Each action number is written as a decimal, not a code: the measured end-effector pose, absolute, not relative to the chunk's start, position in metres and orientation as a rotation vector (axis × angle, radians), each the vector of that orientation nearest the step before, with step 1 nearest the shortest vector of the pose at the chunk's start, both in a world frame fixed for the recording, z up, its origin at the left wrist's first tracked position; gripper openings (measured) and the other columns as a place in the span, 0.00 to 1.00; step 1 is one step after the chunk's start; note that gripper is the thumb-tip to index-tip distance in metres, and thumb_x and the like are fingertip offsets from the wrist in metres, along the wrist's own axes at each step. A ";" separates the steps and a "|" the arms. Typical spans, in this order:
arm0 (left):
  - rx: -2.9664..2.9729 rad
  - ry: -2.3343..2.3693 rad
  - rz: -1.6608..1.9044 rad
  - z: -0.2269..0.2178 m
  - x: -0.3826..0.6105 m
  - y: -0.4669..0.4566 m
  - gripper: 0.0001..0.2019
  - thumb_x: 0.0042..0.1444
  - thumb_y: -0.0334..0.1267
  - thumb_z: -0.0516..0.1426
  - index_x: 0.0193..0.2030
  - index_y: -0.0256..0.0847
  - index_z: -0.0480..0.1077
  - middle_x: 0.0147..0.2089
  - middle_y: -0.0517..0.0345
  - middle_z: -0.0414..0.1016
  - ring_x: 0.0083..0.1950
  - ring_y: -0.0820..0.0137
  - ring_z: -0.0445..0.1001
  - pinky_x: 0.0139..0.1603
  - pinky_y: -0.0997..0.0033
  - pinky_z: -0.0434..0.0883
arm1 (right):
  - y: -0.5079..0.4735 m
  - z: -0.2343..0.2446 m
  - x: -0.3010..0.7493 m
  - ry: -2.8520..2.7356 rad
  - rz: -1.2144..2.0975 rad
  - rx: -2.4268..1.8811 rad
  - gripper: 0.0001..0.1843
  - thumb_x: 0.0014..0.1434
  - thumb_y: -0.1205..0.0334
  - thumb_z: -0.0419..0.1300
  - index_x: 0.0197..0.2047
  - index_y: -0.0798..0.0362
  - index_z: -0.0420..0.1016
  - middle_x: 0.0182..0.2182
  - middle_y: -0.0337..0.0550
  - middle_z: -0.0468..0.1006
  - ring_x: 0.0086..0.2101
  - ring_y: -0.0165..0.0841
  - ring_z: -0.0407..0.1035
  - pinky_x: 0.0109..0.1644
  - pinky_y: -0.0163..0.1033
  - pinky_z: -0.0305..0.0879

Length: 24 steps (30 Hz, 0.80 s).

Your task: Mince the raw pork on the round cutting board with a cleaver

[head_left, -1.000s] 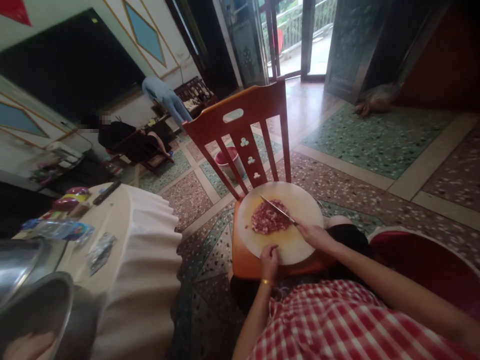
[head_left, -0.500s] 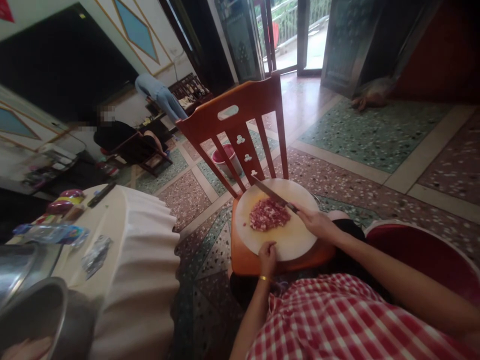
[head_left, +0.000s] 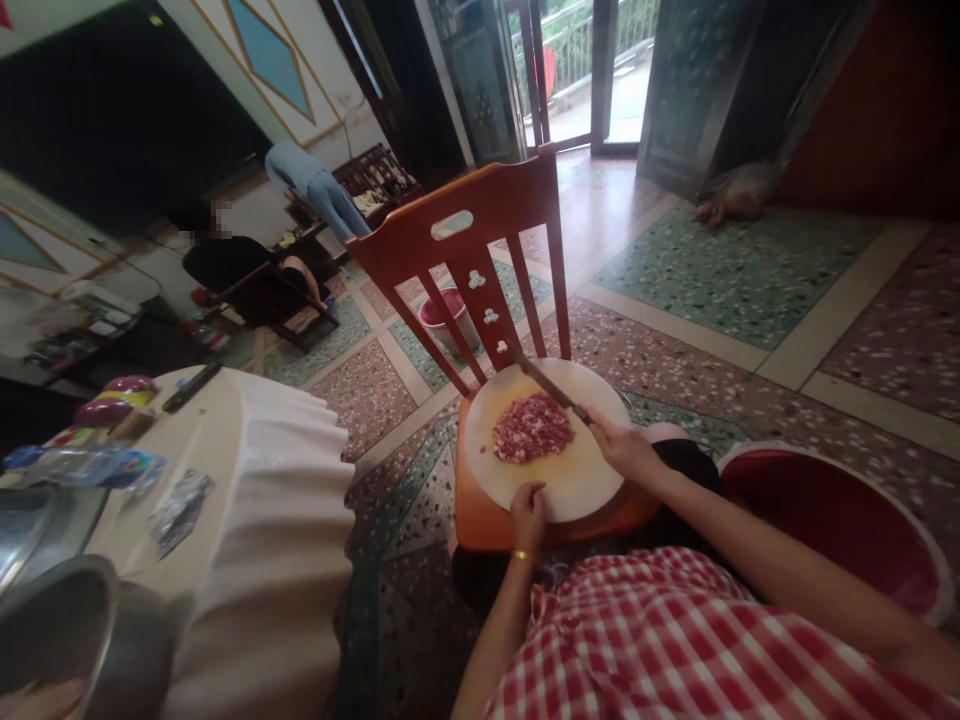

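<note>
My right hand [head_left: 619,445] is closed round the handle of a kitchen knife [head_left: 551,388]. The blade points up and left across the far side of a heap of chopped red meat [head_left: 531,428]. Under the meat is a round white cutting board [head_left: 581,485], which rests on the seat of a wooden chair [head_left: 472,505]. At the board's near edge my left hand [head_left: 529,512], with a gold bracelet at the wrist, has its fingers curled against the rim. Some of those fingers are hidden.
To the left stands a table with a pale cloth [head_left: 277,520], bearing metal bowls [head_left: 142,640], a plastic bottle [head_left: 82,465] and another knife [head_left: 191,388]. A large red basin [head_left: 825,530] is at my right. Two people [head_left: 240,270] are farther back, near a bucket [head_left: 450,320].
The view has shifted slightly, so everything sits a little farther left. The knife has tilted slightly over the meat; both hands keep about the same place on the board.
</note>
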<state>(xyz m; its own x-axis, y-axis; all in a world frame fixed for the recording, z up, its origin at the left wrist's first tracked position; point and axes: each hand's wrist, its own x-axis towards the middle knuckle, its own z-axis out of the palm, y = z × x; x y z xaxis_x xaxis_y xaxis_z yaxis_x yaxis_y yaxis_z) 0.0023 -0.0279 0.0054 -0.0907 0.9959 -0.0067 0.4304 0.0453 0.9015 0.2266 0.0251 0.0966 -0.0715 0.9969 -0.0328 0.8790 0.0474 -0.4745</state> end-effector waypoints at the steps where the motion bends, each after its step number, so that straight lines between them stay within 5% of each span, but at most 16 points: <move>1: 1.462 1.609 1.009 0.005 0.002 -0.028 0.11 0.51 0.32 0.48 0.34 0.36 0.71 0.35 0.54 0.73 0.39 0.71 0.70 0.43 0.69 0.67 | 0.026 0.093 0.227 -2.047 0.598 -1.944 0.22 0.65 0.59 0.43 0.62 0.52 0.54 0.33 0.48 0.76 0.33 0.42 0.71 0.37 0.40 0.66; 8: 1.443 1.589 1.001 0.003 0.001 -0.028 0.11 0.51 0.33 0.48 0.35 0.37 0.71 0.35 0.55 0.73 0.39 0.71 0.70 0.43 0.69 0.67 | 0.032 0.103 0.233 -1.946 0.541 -1.763 0.23 0.65 0.58 0.42 0.63 0.48 0.51 0.43 0.45 0.73 0.39 0.39 0.69 0.40 0.36 0.64; 13: 1.452 1.602 1.020 0.004 0.002 -0.028 0.11 0.51 0.32 0.48 0.34 0.36 0.71 0.35 0.54 0.72 0.39 0.71 0.70 0.43 0.69 0.67 | 0.031 0.093 0.230 -2.070 0.620 -1.986 0.22 0.65 0.59 0.44 0.61 0.52 0.54 0.34 0.48 0.76 0.34 0.42 0.71 0.37 0.39 0.65; 19: 1.463 1.588 1.001 0.005 0.001 -0.028 0.11 0.51 0.32 0.48 0.35 0.36 0.71 0.35 0.54 0.72 0.39 0.71 0.70 0.42 0.69 0.67 | 0.027 0.098 0.236 -2.003 0.515 -1.775 0.23 0.65 0.57 0.41 0.63 0.49 0.51 0.42 0.46 0.73 0.37 0.39 0.70 0.39 0.37 0.64; 24: 1.469 1.606 1.003 0.005 0.001 -0.027 0.11 0.51 0.31 0.48 0.34 0.36 0.71 0.34 0.54 0.73 0.39 0.71 0.70 0.42 0.69 0.67 | 0.022 0.085 0.238 -2.045 0.664 -1.920 0.22 0.64 0.58 0.43 0.60 0.51 0.58 0.34 0.47 0.76 0.34 0.41 0.71 0.39 0.40 0.65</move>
